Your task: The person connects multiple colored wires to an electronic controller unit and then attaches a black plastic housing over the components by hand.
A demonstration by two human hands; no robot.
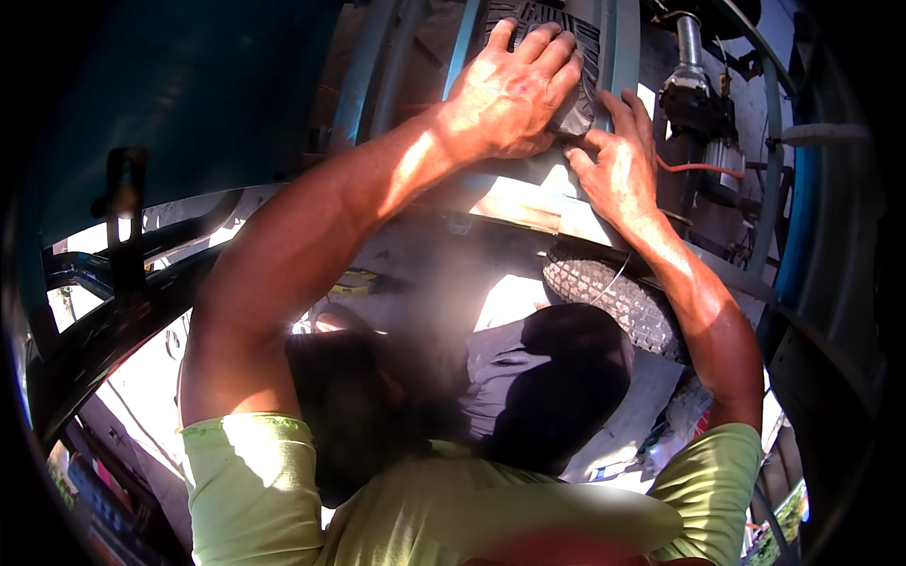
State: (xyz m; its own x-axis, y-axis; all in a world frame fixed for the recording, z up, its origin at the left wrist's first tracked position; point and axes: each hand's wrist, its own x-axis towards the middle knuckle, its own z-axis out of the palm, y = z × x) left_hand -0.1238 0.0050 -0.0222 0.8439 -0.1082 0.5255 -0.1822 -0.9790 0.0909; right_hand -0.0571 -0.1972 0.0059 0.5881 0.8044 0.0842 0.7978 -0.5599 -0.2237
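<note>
My left hand lies over a black treaded tyre at the top middle, its fingers bent round the tread. Beside it, my right hand is at the tyre's near end. Two of its fingers reach up along a blue-grey frame rail, while the thumb and forefinger come close together by a dark edge below the tyre. Whether they pinch something there is too small to make out. A pale crossbar runs just below both hands.
Another knobbly tyre is under the crossbar, near my knee. To the right are a black mechanical housing with a metal cylinder and an orange cable. A dark blue panel and black tubing fill the left. A yellow object lies below.
</note>
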